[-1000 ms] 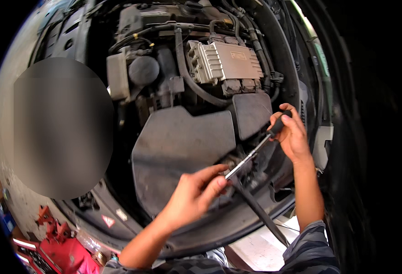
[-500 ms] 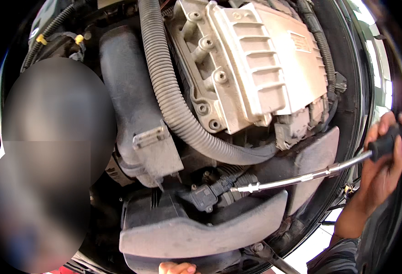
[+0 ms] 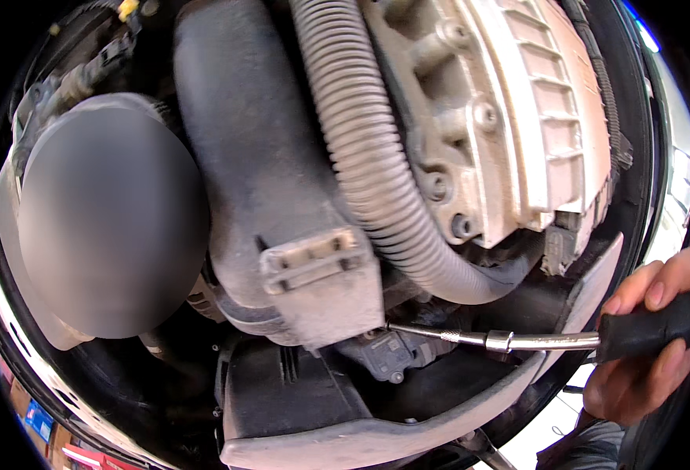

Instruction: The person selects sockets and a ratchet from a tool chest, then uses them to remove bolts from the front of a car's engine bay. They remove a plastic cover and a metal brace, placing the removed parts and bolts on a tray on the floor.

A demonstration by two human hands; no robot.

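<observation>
At the right side my right hand is closed round the black handle of a long screwdriver-like tool with a slim silver shaft. The shaft points left into the engine bay. Its thin tip reaches the lower corner of a dusty bracket on the black air duct; whether it touches anything there I cannot tell. Just below the tip sits a small black sensor with a plug, partly covered by the bracket. My left hand is out of view.
A thick ribbed hose curves past the duct. Right of it stands a silver, finned metal housing with bolts. A dusty black plastic panel runs along the near side. Blurred patches hide part of the left.
The view has come closer and the bay has shifted right. The tool's tip has moved from beside the sensor to the bracket's lower corner. My left fingers have left the lower edge.
</observation>
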